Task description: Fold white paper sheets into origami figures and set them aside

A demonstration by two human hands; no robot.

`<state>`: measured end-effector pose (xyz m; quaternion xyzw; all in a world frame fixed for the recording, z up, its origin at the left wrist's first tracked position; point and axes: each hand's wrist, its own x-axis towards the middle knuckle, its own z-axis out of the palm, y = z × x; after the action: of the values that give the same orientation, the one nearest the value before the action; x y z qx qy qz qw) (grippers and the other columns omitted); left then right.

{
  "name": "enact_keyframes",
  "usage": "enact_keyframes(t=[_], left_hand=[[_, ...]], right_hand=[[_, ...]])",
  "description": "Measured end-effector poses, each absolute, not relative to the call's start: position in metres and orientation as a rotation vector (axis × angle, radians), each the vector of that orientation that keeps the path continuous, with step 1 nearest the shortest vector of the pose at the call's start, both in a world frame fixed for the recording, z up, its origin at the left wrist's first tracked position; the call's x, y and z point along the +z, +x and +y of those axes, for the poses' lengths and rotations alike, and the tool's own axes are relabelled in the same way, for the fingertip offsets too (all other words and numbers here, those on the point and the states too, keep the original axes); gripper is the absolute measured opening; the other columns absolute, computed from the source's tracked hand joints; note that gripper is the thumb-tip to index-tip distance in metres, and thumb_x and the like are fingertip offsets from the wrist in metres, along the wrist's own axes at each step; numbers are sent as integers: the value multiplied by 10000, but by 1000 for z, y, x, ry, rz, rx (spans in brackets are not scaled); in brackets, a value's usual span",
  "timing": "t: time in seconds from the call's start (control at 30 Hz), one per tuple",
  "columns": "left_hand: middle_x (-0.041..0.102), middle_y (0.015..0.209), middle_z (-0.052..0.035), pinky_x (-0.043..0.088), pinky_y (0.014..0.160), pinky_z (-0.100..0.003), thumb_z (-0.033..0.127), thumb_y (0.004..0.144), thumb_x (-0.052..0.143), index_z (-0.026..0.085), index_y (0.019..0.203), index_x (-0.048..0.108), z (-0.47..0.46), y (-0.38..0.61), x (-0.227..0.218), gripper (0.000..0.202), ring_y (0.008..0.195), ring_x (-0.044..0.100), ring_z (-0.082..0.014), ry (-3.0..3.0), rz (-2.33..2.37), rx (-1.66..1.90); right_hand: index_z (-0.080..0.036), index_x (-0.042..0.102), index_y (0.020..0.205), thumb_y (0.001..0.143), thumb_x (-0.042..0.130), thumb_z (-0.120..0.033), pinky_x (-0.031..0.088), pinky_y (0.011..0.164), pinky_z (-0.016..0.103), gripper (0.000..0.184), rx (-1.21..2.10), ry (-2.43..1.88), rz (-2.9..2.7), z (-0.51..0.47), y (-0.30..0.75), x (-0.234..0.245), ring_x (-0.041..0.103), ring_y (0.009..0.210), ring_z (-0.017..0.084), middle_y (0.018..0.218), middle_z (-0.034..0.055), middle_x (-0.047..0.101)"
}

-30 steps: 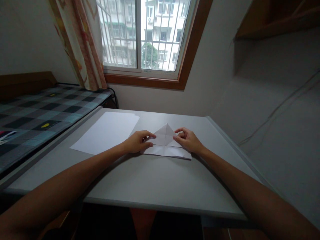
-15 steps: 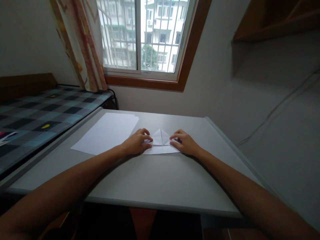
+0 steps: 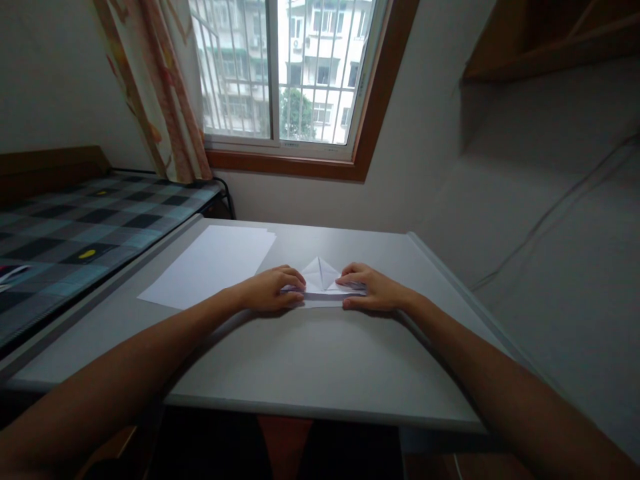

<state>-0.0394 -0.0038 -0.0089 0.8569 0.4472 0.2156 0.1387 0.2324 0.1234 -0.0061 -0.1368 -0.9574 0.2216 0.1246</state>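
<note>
A folded sheet of white paper (image 3: 320, 275) lies on the white table, its pointed top toward the window and a strip along its near edge. My left hand (image 3: 273, 288) grips the left end of that near strip, thumb on the near side and fingers over the paper. At the right end my right hand (image 3: 375, 287) holds the same strip between thumb and fingers, with the index finger resting on the folded triangle. The ends of the paper are partly hidden under both hands.
A stack of flat white sheets (image 3: 210, 263) lies left of my left hand. The table (image 3: 320, 367) meets a bed with a checkered cover (image 3: 125, 203) on its left and a wall on its right. A wooden shelf (image 3: 550, 57) juts out at upper right.
The near strip of the folded paper has lifted and bent up between my hands. My right thumb has moved down to the near edge, and my left fingers have closed over the paper.
</note>
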Motion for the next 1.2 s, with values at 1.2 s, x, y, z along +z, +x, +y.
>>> enact_keyframes(t=[1.2], left_hand=[[345,1468,-111,213,1124,-349,369,965,311,138,1405,377,-17,-37,-12,501,1360,318,-214,2662,1360,185]], right_hand=[[-205,646,1166,767,500,-103,453,824,342,437,58,-270,-2978,101,228,3,576,908,204,1089,104,608]])
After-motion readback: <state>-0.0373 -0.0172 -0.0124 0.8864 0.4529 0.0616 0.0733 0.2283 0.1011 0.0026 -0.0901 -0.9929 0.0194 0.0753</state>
